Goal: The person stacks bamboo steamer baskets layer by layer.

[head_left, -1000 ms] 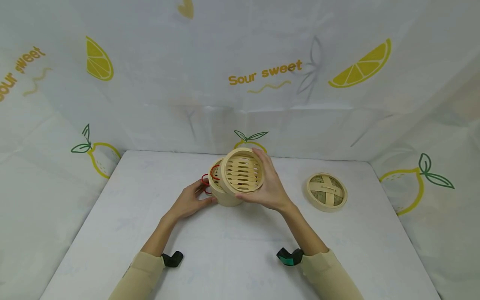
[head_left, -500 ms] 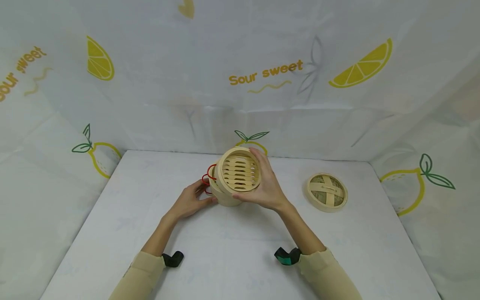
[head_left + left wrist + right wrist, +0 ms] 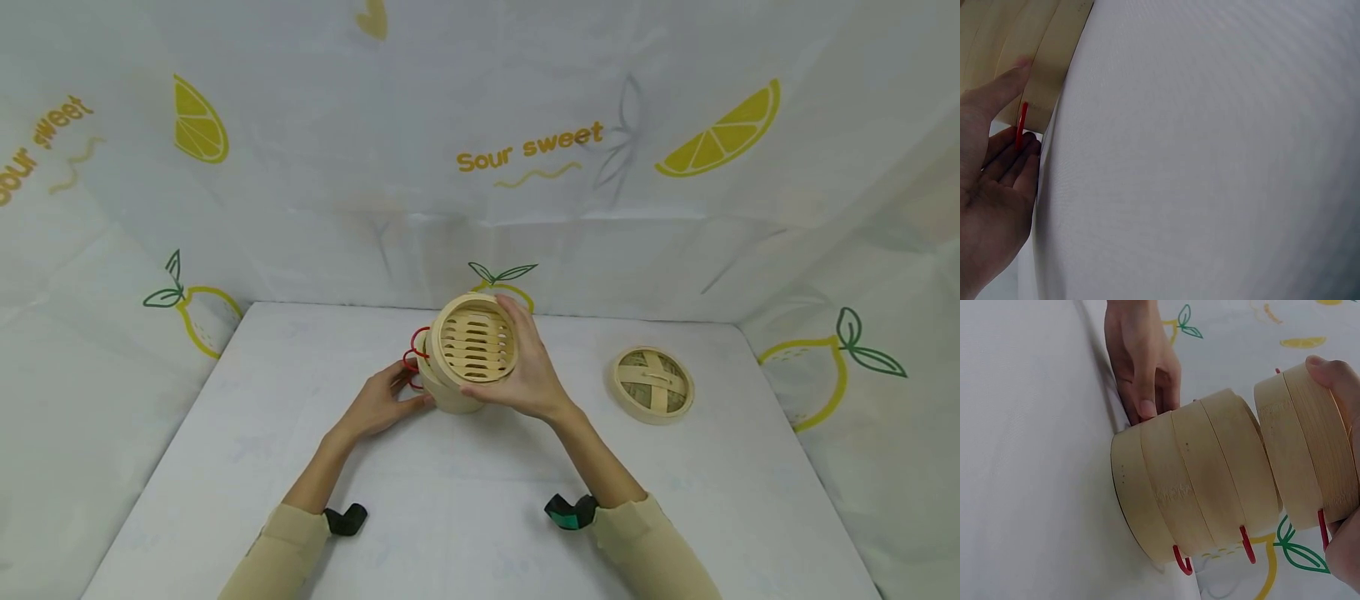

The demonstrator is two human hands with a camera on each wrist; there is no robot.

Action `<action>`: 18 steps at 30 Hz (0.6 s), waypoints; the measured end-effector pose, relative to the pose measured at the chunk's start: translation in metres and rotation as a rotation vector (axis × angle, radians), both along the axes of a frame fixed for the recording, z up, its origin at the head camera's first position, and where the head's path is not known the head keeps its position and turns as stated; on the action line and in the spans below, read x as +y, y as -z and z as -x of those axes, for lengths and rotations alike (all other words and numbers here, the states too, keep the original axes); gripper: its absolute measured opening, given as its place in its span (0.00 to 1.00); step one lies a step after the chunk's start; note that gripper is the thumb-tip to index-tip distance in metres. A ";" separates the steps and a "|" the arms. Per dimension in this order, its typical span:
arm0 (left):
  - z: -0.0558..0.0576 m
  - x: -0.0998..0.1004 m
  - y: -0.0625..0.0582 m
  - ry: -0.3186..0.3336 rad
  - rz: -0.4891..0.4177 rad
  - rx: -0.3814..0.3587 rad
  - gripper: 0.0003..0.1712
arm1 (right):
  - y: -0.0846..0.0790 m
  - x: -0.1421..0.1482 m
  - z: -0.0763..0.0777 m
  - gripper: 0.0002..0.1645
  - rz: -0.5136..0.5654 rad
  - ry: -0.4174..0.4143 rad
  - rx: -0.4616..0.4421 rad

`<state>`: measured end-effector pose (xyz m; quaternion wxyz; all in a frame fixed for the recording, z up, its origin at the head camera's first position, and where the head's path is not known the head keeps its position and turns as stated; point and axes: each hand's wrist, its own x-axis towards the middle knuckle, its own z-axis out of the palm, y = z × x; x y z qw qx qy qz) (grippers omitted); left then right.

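Observation:
In the head view my right hand [image 3: 534,379] grips a round bamboo steamer basket [image 3: 480,333] by its right side, thumb below and fingers over the top rim. This basket is tilted, its slatted inside facing me, just above a stack of bamboo steamer baskets [image 3: 456,402]. The right wrist view shows a wedge-shaped gap between the held basket and the stack [image 3: 1197,481]; whether their edges touch I cannot tell. My left hand [image 3: 381,402] holds the stack from the left, its thumb on the wall. Red loop handles [image 3: 1247,544] stick out on the side.
A round woven bamboo lid [image 3: 652,383] lies on the white table [image 3: 465,517], right of my right hand. Lemon-printed white cloth [image 3: 337,250] hangs behind and at both sides. Each wrist wears a black device [image 3: 347,519].
My right hand has shifted the held basket slightly left, further over the stack. My left hand and the lid have stayed in place.

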<state>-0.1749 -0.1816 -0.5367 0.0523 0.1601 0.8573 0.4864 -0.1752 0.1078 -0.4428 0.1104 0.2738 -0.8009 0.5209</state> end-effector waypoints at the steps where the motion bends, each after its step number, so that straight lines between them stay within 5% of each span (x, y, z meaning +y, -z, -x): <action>1: 0.000 0.000 0.000 0.001 -0.002 0.002 0.41 | 0.000 0.000 0.000 0.82 -0.001 0.000 0.002; 18: 0.000 -0.001 -0.001 -0.002 -0.004 -0.021 0.40 | -0.001 -0.005 0.001 0.82 -0.015 0.019 -0.001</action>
